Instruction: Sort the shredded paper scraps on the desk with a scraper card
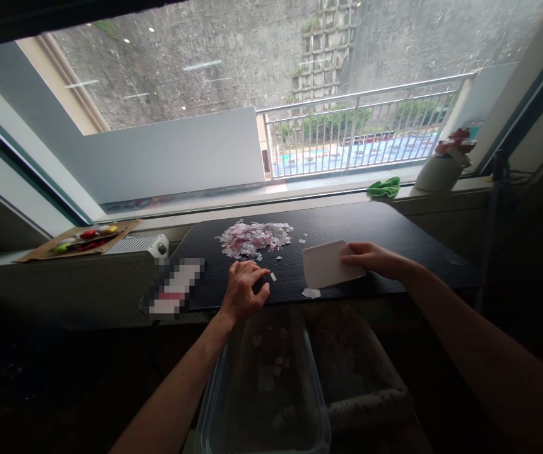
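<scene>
A few scraps (266,378) lie in the bin (317,381), but a heap (255,238) sits far left on the table (347,224), so the work looks mostly undone. The right hand (368,255) pinches the tray (325,261) over the table's near middle, long axis left to right, free end pointing left; the left hand (245,290) is left of it, thumb and fingers apart.

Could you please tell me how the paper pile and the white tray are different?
The paper pile is many small pink and white scraps; the white tray is one piece. The paper pile lies on the table; the white tray is in the right hand. Both are pale.
</scene>
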The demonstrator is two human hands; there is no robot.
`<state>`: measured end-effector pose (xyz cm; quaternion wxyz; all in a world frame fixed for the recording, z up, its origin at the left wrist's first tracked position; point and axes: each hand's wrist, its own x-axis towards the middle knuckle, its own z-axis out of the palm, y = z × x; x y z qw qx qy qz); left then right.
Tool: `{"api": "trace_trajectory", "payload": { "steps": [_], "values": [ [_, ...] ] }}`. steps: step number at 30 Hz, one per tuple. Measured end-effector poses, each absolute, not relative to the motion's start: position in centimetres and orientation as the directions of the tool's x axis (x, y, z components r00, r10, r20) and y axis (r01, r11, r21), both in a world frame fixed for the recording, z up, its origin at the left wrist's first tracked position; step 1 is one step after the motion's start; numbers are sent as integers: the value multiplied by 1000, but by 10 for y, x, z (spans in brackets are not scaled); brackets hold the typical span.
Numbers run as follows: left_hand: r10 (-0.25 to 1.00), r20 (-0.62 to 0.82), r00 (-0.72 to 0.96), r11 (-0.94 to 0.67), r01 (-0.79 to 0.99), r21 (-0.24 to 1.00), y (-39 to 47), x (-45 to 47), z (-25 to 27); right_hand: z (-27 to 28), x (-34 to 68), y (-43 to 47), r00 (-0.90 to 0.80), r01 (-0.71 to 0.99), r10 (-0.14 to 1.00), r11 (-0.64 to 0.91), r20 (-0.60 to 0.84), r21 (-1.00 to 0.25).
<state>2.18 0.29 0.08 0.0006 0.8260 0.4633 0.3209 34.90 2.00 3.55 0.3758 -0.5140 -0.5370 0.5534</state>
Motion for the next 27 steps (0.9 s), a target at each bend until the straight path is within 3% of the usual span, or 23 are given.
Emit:
{"api": "trace_trajectory", "payload": {
  "steps": [11, 21, 27],
  "values": [
    [757, 535, 374, -579, 764, 285, 3, 22, 2, 45, 368, 9, -200, 182, 967, -121, -157, -976],
    [771, 519, 369, -570, 763, 304, 0, 23, 5, 38, 304, 51, 81, 97, 996, 17, 25, -995],
    [768, 528, 362, -572, 759, 311, 0, 24, 5, 36, 276, 71, 92, 130, 995, 35, 48, -991]
  ]
}}
